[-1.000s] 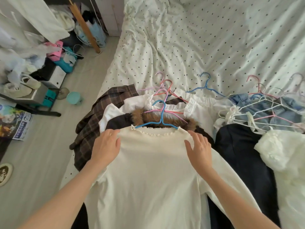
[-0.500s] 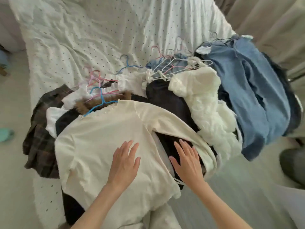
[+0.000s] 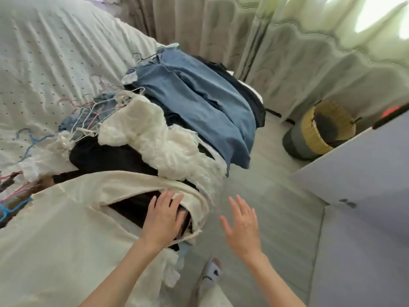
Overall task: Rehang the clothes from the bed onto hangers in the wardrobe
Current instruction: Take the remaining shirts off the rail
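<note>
A cream long-sleeved top (image 3: 66,235) lies spread on the pile of clothes at the bed's edge, a blue hanger (image 3: 8,209) showing at its neck. My left hand (image 3: 162,218) rests flat, fingers straight, on the dark garment and the top's sleeve near the bed's edge. My right hand (image 3: 242,224) hovers open over the floor beside the bed and holds nothing. Further back lie a white frilly garment (image 3: 155,140), blue denim clothes (image 3: 199,103) and a tangle of pink, white and blue hangers (image 3: 93,116).
The dotted white bedsheet (image 3: 44,52) stretches away to the left. Curtains (image 3: 287,52) hang behind the bed. A woven basket (image 3: 318,131) stands on the floor at right, next to a white cabinet (image 3: 365,196). My slippered foot (image 3: 210,275) is on the floor.
The view has swung right toward the curtains and the basket. My left hand slid right along the cream top to the bed's edge. My right hand left the clothes and now hovers over the floor.
</note>
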`<state>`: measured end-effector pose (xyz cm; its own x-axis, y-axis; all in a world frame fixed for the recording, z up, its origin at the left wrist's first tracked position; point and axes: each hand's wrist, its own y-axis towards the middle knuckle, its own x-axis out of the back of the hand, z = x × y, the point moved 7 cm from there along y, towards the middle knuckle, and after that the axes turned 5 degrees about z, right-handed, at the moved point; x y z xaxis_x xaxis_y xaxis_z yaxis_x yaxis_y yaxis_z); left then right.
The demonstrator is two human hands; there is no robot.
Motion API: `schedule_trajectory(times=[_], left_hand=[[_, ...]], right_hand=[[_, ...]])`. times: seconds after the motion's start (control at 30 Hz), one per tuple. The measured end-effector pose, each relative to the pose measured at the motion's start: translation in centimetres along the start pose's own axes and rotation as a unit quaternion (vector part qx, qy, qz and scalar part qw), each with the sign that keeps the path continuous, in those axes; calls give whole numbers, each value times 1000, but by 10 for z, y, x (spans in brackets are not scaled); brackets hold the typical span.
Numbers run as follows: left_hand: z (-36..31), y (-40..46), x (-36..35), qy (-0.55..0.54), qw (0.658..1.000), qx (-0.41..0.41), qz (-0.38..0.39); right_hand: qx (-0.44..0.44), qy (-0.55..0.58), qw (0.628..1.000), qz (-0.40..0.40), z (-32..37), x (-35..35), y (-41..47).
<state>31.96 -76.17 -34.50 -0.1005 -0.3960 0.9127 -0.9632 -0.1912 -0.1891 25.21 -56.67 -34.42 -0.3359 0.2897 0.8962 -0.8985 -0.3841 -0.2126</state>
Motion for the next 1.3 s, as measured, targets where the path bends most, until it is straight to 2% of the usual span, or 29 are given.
schedule_trajectory(times=[0.33, 0.5, 0.6, 0.73, 0.83, 0.93, 1.13, 1.3], left_hand=[[-188, 129, 12, -15, 992, -124, -6], [-266, 184, 1, -48, 981, -183, 45], [-322, 220, 3, -23, 963, -264, 48], [-418, 270, 24, -8, 918, -394, 50], [-483, 289, 32, -12, 877, -476, 58], [-539, 289, 17, 11, 828, -554, 89], [-625, 245, -29, -3, 737, -652, 181], [-676, 196, -67, -29, 667, -698, 259]], right_hand=[[-111, 58, 983, -134, -145, 134, 52], [-186, 82, 958, -201, -205, 186, 51], [-239, 81, 937, -242, -246, 221, 46], [-309, 59, 897, -310, -294, 282, 39], [-369, 63, 847, -378, -318, 318, 20], [-430, 65, 802, -410, -336, 336, -9], [-548, 31, 691, -470, -358, 343, -96], [-633, 29, 606, -481, -378, 335, -158]])
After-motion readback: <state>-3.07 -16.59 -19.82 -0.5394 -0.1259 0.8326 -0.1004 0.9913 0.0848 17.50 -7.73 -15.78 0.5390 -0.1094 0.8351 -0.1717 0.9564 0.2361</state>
